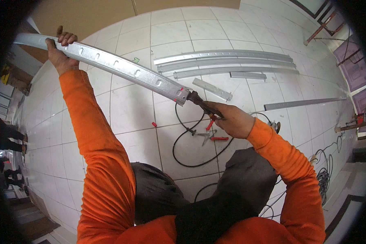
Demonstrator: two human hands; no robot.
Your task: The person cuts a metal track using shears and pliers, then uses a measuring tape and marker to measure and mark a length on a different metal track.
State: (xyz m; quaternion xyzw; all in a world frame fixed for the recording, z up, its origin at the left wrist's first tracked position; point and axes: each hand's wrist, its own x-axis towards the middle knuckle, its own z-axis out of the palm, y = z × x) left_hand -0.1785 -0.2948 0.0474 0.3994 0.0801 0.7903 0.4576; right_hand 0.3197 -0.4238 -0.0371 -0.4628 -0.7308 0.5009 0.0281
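Note:
My left hand [64, 53] is closed around the far left part of a long galvanised metal channel [116, 64], thumb across its face. The channel slants down to the right, raised off the floor, with small red marks near its closer end. In my right hand [234, 121] is a dark pair of pliers [198, 101], its head against that end of the channel. Whether the jaws bite the metal cannot be made out. Below, red-handled snips [209, 136] lie spread on the tiles beside a black cable [179, 159].
Several metal channels [227, 63] lie beyond the raised one, with a short offcut [212, 89] nearer. Another long channel [305, 104] lies at right. An angle grinder [275, 127] sits behind my right wrist. Coiled cable [323, 179] lies at right; a small red piece [154, 124] lies in front.

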